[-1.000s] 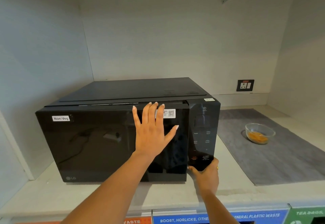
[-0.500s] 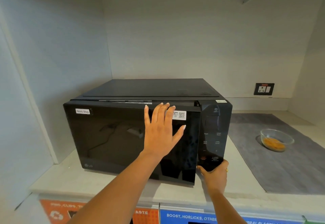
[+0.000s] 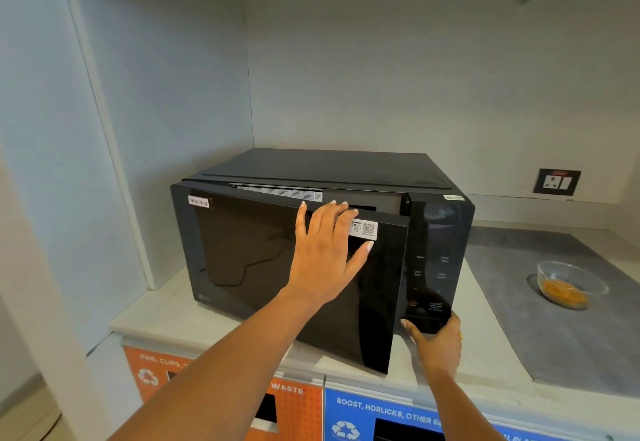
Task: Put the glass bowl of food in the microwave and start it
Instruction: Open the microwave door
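The black microwave [image 3: 311, 169] stands on a pale counter [image 3: 162, 309], and its door [image 3: 242, 253] is swung partly open at the right edge. My left hand [image 3: 325, 253] lies on the door front with the fingertips hooked over its top edge. My right hand [image 3: 438, 347] grips the bottom of the control panel [image 3: 433, 267], thumb on its front. The glass bowl [image 3: 568, 285] with orange food sits apart to the right on a grey mat [image 3: 554, 343]. The microwave's inside is hidden.
A wall socket [image 3: 556, 181] is behind the mat. Side walls close in the alcove on the left and far right. Below the counter front are an orange bin label [image 3: 294, 395] and a blue bin label [image 3: 381, 413].
The door, shut a second ago, has swung out at its right edge under my left hand. My right hand stays at the panel's bottom. The view has shifted left and down.
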### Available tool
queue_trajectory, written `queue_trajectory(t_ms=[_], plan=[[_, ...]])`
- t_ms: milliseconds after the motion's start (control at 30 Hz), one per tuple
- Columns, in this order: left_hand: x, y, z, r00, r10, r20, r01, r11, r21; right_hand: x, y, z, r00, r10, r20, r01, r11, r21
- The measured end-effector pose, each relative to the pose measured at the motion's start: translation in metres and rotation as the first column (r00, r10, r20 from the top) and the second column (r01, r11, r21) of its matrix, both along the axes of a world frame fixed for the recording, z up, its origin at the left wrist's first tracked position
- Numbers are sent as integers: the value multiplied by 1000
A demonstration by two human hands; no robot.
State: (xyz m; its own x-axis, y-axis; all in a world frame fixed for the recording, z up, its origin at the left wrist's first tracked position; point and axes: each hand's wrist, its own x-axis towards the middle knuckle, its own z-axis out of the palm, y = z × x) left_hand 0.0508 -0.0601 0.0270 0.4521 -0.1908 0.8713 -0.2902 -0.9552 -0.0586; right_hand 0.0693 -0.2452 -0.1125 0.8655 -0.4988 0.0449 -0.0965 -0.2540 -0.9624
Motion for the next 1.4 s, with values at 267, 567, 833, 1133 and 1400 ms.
queue_trajectory(t_ms=[267,567,833,1133,1400], plan=[[-39,19,6,992,-71,-108,72,997,4,-31,20,15,996,-93,-16,91,993,-80],[-98,51,13,956,-141,-259,138,990,-31,-80,90,43,982,85,167,-101,991,93],[-167,94,28,853,-211,-477,168,977,-133,-142,125,34,964,232,131,-225,972,-69],[-230,147,43,769,-233,-595,117,967,-227,-207,187,35,928,364,80,-344,920,-190],[-286,222,67,634,-271,-724,18,942,-336,-256,280,32,833,545,93,-513,824,-241]])
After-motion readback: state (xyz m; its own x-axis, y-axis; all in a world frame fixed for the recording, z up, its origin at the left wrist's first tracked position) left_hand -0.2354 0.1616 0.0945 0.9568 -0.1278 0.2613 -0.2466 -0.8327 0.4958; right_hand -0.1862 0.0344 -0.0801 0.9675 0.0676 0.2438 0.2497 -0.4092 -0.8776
